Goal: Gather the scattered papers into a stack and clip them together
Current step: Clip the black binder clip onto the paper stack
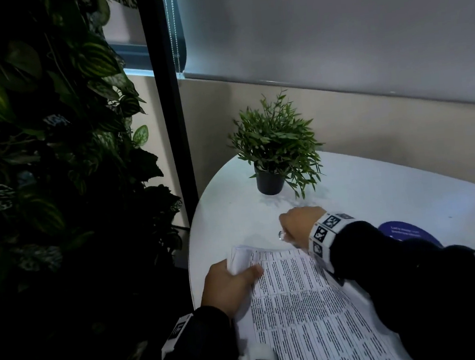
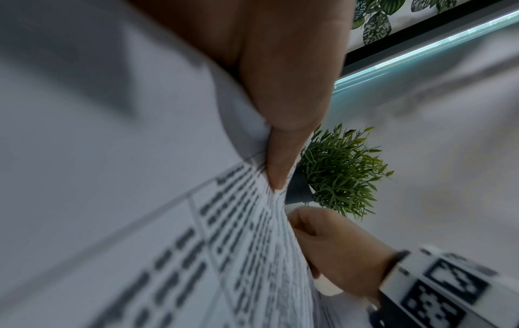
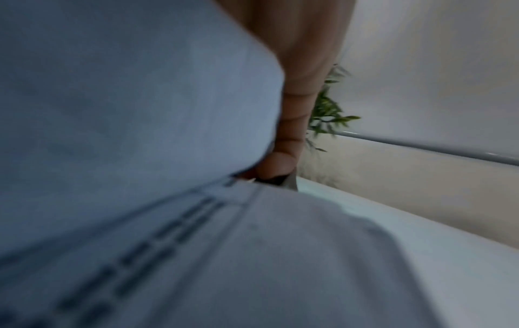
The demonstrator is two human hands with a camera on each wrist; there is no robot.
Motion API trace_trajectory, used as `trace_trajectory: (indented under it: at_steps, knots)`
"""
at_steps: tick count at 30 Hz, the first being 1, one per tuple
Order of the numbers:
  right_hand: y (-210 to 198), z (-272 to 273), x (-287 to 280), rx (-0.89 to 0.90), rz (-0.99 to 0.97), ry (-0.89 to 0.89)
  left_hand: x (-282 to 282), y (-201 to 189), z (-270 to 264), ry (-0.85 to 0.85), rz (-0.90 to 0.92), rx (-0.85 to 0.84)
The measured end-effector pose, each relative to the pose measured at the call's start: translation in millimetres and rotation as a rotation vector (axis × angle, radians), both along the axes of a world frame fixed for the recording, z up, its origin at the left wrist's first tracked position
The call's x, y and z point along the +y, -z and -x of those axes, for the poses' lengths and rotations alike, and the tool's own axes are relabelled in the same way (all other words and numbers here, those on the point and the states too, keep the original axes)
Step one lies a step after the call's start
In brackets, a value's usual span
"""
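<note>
A stack of printed papers point(image 1: 302, 305) covered in tables of text lies on the near left part of the white round table point(image 1: 233, 209). My left hand point(image 1: 230, 286) grips the stack's far left corner, thumb on top, and the sheets bend upward there. In the left wrist view that thumb point(image 2: 280, 88) pinches the papers point(image 2: 140, 222). My right hand point(image 1: 299, 223) is curled at the stack's far edge, apparently pinching it. A small shiny thing point(image 1: 281, 235) shows under its fingers; I cannot tell what it is. The right wrist view is blurred, with papers point(image 3: 140, 133) filling it.
A small potted plant point(image 1: 274, 146) in a black pot stands on the table just beyond my right hand. A dark blue round item point(image 1: 409, 235) lies on the table behind my right sleeve. A black post point(image 1: 169, 99) and a wall of foliage point(image 1: 36, 142) stand to the left.
</note>
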State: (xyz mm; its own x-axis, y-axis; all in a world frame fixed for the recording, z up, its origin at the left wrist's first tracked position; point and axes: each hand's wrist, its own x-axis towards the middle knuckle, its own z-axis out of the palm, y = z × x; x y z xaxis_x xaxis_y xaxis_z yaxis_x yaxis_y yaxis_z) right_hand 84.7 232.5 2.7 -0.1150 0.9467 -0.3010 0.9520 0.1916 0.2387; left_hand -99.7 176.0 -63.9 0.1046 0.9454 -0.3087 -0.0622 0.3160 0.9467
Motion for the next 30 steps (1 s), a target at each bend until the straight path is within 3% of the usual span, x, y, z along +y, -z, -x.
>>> trace_trajectory:
  at_steps: [2,6,10,13,15,17,25,30]
  knots:
    - [-9,-14,-7,0.081,-0.034,0.11,-1,-2,0,0.013,0.002,-0.03]
    - [-33,-49,-31,0.333,-0.298,0.276,-7,-20,-4,0.031,0.015,-0.167]
    - [-63,-69,-67,0.584,-0.619,0.288,-10,-46,-17,0.073,-0.09,-0.123]
    - [-95,-67,-110,1.002,-0.921,0.213,-15,-65,-33,0.138,-0.179,-0.08]
    - [-110,-59,-140,1.365,-0.901,0.238,-22,-77,-42,0.188,-0.237,-0.052]
    - [-109,-50,-164,1.555,-0.764,0.281,-33,-86,-52,0.226,-0.29,-0.038]
    - [-93,-61,-201,1.56,-0.755,0.419,-81,-117,-87,0.403,-0.461,-0.083]
    - [-103,-73,-215,1.517,-0.749,0.429,-91,-118,-98,0.422,-0.436,-0.081]
